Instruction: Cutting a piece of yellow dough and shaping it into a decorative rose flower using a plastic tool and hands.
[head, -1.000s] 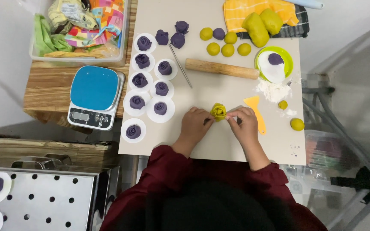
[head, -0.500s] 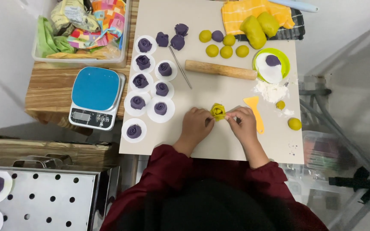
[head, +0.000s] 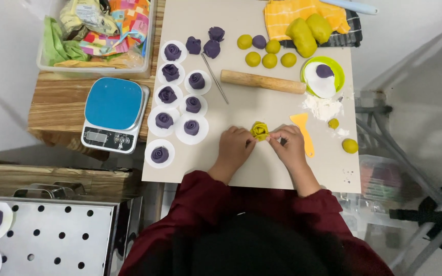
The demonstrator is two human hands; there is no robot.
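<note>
Overhead view of a person in a dark red top shaping dough at a beige tabletop [head: 282,168]. Both hands meet at a small yellow dough rose [head: 260,131] that sits on the tabletop close to the person. The left hand [head: 235,144] touches the rose from its left side, fingers curled and pinching at the petals. The right hand [head: 288,144] pinches the rose from its right side, fingertips closed on the dough.

The step in hand looks like the forming of the rose, with the outer petals being pressed and tucked into place. The next move would seem to call for a light touch, so the petals keep their shape, and for a free white paper round to set the rose on.

Left of the rose stand finished purple dough roses [head: 191,127] on white paper rounds. Beyond the rose lies a wooden rolling pin [head: 263,81], and further off are yellow dough balls [head: 262,53]. Just right of the rose lies an orange scraper [head: 303,130], with a heap of flour [head: 322,106] behind it. Far left of the rose, off the tabletop, sits a blue kitchen scale [head: 112,113]
</note>
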